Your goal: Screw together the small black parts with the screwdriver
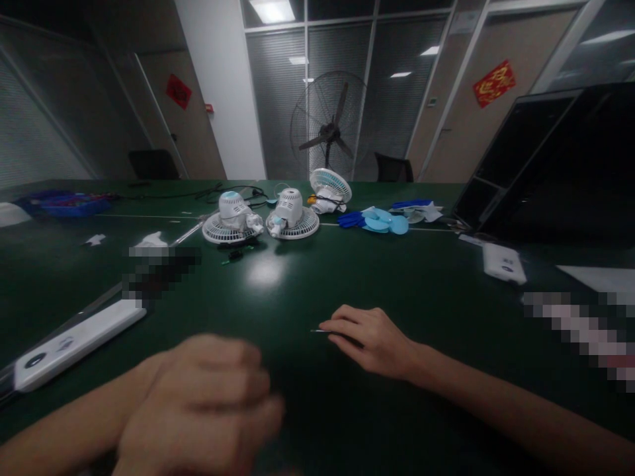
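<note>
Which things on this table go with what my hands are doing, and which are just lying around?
In hand:
right hand, fingertips at a thin metal pin
left hand, curled, blurred

Lying about:
small white fan
second fan
blue fan blades
white flat device
blue tray

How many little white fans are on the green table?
3. Two lie grille-down side by side, the left fan and the right fan; the third fan sits tilted just behind them. None seems hidden.
</note>
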### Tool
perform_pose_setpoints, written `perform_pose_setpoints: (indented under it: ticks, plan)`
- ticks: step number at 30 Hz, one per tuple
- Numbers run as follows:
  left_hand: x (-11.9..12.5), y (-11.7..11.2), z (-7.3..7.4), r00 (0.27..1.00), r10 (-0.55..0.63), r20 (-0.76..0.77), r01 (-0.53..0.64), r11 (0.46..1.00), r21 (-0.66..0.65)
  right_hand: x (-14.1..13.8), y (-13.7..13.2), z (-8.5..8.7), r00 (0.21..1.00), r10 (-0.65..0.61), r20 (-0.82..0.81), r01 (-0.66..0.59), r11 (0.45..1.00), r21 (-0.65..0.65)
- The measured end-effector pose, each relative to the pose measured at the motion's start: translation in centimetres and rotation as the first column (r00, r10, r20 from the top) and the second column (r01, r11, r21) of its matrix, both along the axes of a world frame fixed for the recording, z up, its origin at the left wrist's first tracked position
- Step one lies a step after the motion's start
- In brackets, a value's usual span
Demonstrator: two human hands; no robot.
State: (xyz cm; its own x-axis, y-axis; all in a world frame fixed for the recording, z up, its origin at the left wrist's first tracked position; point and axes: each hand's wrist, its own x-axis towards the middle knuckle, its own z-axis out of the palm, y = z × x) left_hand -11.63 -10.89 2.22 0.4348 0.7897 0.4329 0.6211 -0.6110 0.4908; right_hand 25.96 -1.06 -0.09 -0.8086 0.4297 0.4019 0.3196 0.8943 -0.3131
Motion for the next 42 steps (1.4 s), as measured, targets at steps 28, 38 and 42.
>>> perform_pose_setpoints:
  ticks: [28,38,42]
  plan:
    - [-14.2,21.1,-0.8,0.853,0.434,-0.289,-0.509,0.816,-0.273,0.0,0.0,0.5,1.0,0.012,-0.018,-0.013,0.998,-0.055]
    - [-14.8,21.3,-0.6,0.884,0.34,-0.321,-0.434,0.852,-0.291,0.0,-0.2,0.6,1.0,0.006,-0.005,-0.006,0.999,-0.048]
    - [-14.2,21.1,-0.5,0.878,0.362,-0.314,-0.452,0.841,-0.296,0.0,-0.1,0.6,1.0,0.005,0.006,-0.005,0.998,-0.058]
